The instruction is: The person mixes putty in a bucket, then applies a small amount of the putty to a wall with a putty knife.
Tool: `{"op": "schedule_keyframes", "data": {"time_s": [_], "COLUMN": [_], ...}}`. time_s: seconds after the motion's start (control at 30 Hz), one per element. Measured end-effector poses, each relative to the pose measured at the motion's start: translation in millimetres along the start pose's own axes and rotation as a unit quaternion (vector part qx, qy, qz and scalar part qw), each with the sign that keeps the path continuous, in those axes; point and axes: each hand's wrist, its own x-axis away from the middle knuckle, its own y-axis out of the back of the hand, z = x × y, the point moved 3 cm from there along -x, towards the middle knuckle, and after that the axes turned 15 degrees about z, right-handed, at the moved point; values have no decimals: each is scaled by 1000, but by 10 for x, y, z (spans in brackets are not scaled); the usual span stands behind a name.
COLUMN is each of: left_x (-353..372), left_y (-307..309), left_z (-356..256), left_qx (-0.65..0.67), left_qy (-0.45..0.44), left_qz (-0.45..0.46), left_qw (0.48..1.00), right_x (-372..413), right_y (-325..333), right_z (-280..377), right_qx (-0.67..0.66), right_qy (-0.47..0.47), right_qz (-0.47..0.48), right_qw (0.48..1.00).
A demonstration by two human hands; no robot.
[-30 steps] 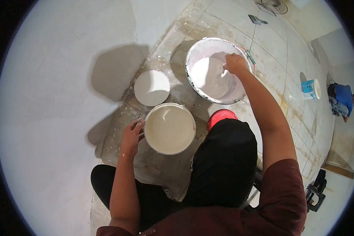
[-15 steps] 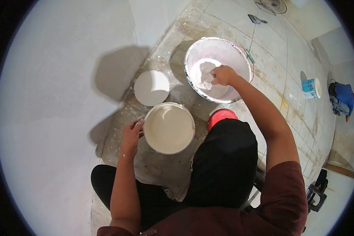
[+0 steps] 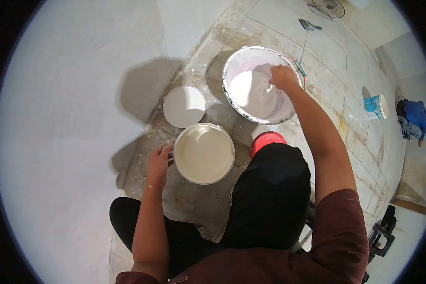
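Note:
Over the right side of a large white bucket [image 3: 232, 97] with white liquid [image 3: 253, 94] in it is my right hand [image 3: 284, 77]. Its fingers are closed, and what they hold, if anything, is hidden. My left hand [image 3: 160, 163] is at the left side of a smaller tub [image 3: 204, 154] of cream-coloured liquid, fingertips by its rim and fingers a little apart. A round white lid [image 3: 184, 106] lies just above this tub. The red round lid or container [image 3: 267, 140] is between the bucket and my knee.
A pale wall [image 3: 71, 118] rises at the left. On the tiled floor [image 3: 326, 61] are a scraper or brush [image 3: 309, 24], a fan [image 3: 327, 7] and a blue-and-white bucket [image 3: 375, 107]. A person in blue [image 3: 414, 116] is at the far right.
My right hand has moved right and slightly up, toward the bucket's right wall, and more of the white liquid shows. My left hand has hardly moved.

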Motion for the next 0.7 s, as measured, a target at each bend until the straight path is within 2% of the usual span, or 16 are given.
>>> {"op": "schedule_keyframes", "data": {"time_s": [0.07, 0.17, 0.27, 0.37, 0.4, 0.5, 0.53, 0.63, 0.7], "left_x": [-2, 12, 25, 10, -1, 21, 10, 9, -27], "left_y": [12, 24, 1, 24, 32, 18, 5, 10, 34], "left_z": [21, 26, -21, 22, 26, 15, 0, 1, 40], "left_qx": [8, -7, -12, -6, -5, 4, -7, -29, -21], "left_qy": [-1, -3, -6, -5, -5, -13, -14, -10, -9], "left_qz": [-4, 7, 15, -1, -8, -3, -4, -2, 5], "left_qw": [1000, 1000, 1000, 1000, 1000, 1000, 1000, 1000, 1000], "right_x": [-95, -249, -68, 117, 138, 202, 227, 268, 229], "right_y": [14, -73, -51, -84, -125, -234, -250, -209, -190], "right_z": [90, 215, 462, 606, 608, 481, 424, 245, 122], "right_qx": [-23, -34, -45, -39, -50, -14, -5, 53, 81], "right_qy": [-4, 46, 98, 154, 194, 235, 249, 198, 146], "right_qz": [-7, -34, -39, -12, -4, 43, 26, 91, 74], "right_qw": [1000, 998, 993, 987, 980, 971, 968, 974, 983]}}
